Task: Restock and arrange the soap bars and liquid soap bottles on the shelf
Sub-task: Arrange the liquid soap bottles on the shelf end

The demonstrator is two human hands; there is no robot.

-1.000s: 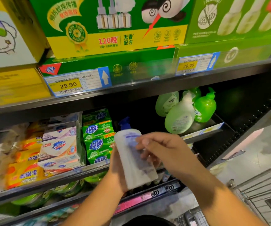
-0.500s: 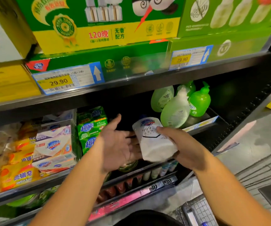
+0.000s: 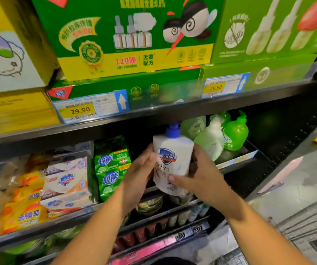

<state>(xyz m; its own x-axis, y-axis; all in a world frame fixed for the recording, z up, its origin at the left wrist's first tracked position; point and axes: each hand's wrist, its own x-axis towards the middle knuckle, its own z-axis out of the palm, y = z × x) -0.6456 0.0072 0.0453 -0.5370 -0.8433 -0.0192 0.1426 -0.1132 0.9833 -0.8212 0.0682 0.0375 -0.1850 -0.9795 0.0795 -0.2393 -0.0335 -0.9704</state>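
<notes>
A white liquid soap bottle [image 3: 171, 159] with a blue pump stands upright between my hands, in front of the middle shelf's dark gap. My right hand [image 3: 201, 175] grips its right side, thumb across the lower label. My left hand [image 3: 140, 169] presses flat against its left side with straight fingers. Green soap bottles [image 3: 220, 134] stand on the shelf just to the right. Green soap bar packs [image 3: 111, 165] are stacked to the left. White and orange soap bar boxes [image 3: 66, 180] lie further left.
The upper shelf edge [image 3: 154, 115] with price tags hangs just above the bottle's pump. Large green boxes [image 3: 134, 39] fill the top shelf. Lower shelves [image 3: 173, 215] hold small bottles. A wire cart [image 3: 306, 222] and floor lie at the right.
The bottle has been turned from tilted to upright with its label facing me and raised toward the shelf gap. My left hand has closed in against its side.
</notes>
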